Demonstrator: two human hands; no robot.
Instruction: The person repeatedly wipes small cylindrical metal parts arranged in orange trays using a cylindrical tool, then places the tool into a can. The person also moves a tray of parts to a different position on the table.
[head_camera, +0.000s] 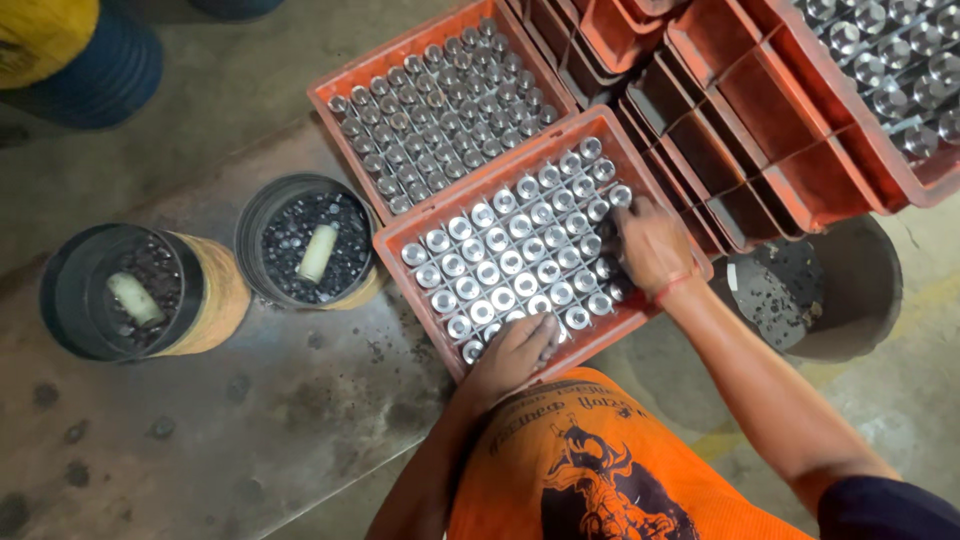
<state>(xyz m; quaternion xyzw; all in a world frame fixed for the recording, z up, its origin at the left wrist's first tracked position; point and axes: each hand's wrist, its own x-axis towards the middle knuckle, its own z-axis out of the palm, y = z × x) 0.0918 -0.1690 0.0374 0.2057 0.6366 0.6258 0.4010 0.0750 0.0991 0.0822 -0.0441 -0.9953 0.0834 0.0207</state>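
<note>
Orange crate of metal cylinders; left hand curled on them at 6 o'clock, right hand likewise at 3. Two black buckets at 9 on stained concrete floor.

2 black tubs w/ dark bits + a pale cylinder each, on stained floor; empty orange crates stacked upper right; grey bucket.

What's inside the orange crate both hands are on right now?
The orange crate holds rows of upright shiny metal cylinders. The left hand and right hand cover some near the front and right edges; the crate bottom is hidden.
</note>
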